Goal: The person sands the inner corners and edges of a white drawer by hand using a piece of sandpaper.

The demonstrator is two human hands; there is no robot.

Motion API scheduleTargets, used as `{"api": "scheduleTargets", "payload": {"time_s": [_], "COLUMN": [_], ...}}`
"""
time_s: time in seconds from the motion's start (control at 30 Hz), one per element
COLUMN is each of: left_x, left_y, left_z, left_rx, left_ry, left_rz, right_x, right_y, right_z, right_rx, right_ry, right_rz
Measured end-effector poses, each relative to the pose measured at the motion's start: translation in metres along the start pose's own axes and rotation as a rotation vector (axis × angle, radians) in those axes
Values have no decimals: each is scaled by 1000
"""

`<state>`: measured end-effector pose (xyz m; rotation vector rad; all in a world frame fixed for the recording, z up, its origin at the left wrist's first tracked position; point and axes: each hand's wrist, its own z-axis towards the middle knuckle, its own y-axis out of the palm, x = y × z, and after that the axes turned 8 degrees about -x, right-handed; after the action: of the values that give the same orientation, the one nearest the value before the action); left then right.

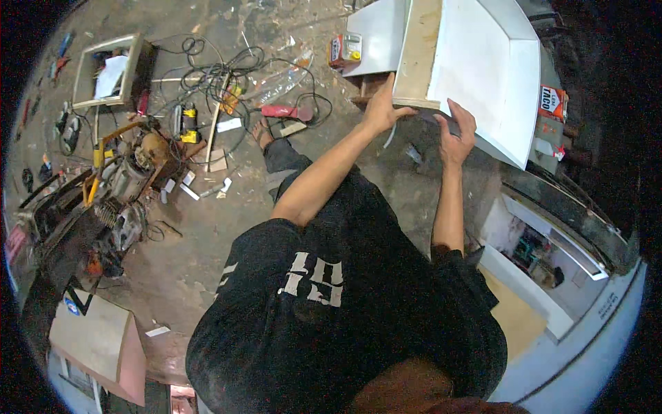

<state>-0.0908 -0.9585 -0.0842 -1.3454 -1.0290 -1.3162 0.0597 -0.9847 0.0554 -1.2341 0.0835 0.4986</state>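
Observation:
A large white box-like cabinet [479, 58] with a bare wood edge board [418, 52] stands ahead of me, right of centre. My left hand [381, 109] grips the near end of that board, fingers along its left side and thumb across its end. On the near rim of the white panel is my right hand [456, 138], its fingers against the inner face and the thumb curled toward the edge. Something dark and flat shows between that thumb and the fingers; I cannot make out what. A thin pale strip hangs below my left hand.
A metal can [345, 51] with a yellow cap stands left of the cabinet; another can [553, 103] stands to its right. Tangled cords [231, 69], a red power tool [279, 111], an open wooden box [135, 69] and greasy machinery [131, 179] lie leftward. Another white cabinet [524, 283] sits at lower right.

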Motion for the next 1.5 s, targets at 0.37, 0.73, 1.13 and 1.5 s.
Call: {"api": "scheduleTargets", "payload": {"time_s": [0.37, 0.73, 1.13, 1.5], "left_x": [-4, 8, 12, 15], "left_y": [-17, -30, -28, 9], "left_z": [4, 8, 13, 18], "left_rx": [-197, -298, -321, -222], "left_ry": [-68, -196, -246, -134], "left_rz": [10, 32, -52, 64], "right_x": [2, 4, -3, 18], "right_y": [6, 20, 22, 15], "right_z": [7, 13, 15, 15], "right_rx": [-51, -14, -7, 42], "right_ry": [3, -46, 97, 76], "right_rz": [-108, -209, -203, -196]}}
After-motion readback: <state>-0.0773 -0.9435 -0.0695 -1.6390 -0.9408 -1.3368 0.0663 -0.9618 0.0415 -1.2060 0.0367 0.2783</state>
